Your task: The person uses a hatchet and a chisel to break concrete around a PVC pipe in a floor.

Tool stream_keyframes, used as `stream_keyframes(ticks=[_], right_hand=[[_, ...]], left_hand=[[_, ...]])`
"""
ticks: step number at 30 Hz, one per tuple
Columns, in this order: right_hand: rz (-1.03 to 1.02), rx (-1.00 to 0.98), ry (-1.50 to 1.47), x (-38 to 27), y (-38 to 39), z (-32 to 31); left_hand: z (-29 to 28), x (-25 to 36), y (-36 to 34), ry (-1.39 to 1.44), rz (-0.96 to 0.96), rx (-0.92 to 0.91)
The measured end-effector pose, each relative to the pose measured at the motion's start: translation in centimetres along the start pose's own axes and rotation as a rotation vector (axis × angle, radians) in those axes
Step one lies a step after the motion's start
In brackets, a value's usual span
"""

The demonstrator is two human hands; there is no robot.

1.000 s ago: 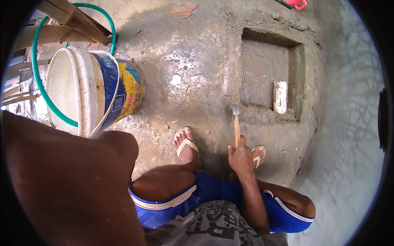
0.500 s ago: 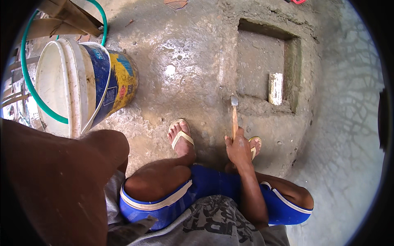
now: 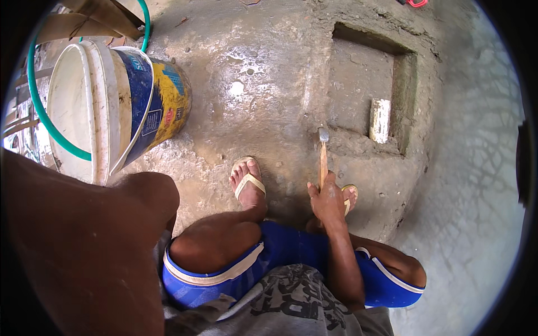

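My right hand (image 3: 328,199) is closed around the wooden handle of a hammer (image 3: 323,159). The metal head points away from me, at the near left corner of a rectangular recess (image 3: 361,81) in the rough wet concrete. I cannot tell whether the head touches the floor. Inside the recess, at its near right corner, is a short white pipe-like piece (image 3: 380,120) with worn, stained sides. My left arm (image 3: 95,241) is bent, large and close at the left; its hand is out of view.
At left, a white, blue and yellow bucket (image 3: 126,101) lies tilted, a green hose (image 3: 42,123) looping past it. Wooden pieces (image 3: 103,19) stand behind. My sandalled feet (image 3: 248,182) rest near the recess. A smooth grey surface (image 3: 465,168) borders the right. Something red (image 3: 416,3) shows at the top.
The whole view has shifted slightly, with the recess a little farther right. My right hand keeps its hold on the hammer, which stays by the same corner.
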State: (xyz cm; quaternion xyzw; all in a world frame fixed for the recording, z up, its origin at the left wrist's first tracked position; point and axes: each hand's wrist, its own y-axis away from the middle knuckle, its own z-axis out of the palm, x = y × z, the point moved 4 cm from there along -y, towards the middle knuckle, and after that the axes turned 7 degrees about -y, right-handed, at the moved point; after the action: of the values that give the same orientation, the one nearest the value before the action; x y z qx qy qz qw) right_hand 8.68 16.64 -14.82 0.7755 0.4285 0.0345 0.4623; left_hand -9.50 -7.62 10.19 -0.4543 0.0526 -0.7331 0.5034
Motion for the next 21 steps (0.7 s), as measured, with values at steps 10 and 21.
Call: stream_keyframes(ticks=[10,21], right_hand=[[0.023,0.008,-0.003,-0.04,-0.06,-0.27],[0.028,-0.017,-0.039,0.29,-0.56,0.52]], left_hand=[[-0.56,-0.40,0.13,0.011,0.001,0.014],[-0.99,-0.82,0.06,0.065,0.011,0.062]])
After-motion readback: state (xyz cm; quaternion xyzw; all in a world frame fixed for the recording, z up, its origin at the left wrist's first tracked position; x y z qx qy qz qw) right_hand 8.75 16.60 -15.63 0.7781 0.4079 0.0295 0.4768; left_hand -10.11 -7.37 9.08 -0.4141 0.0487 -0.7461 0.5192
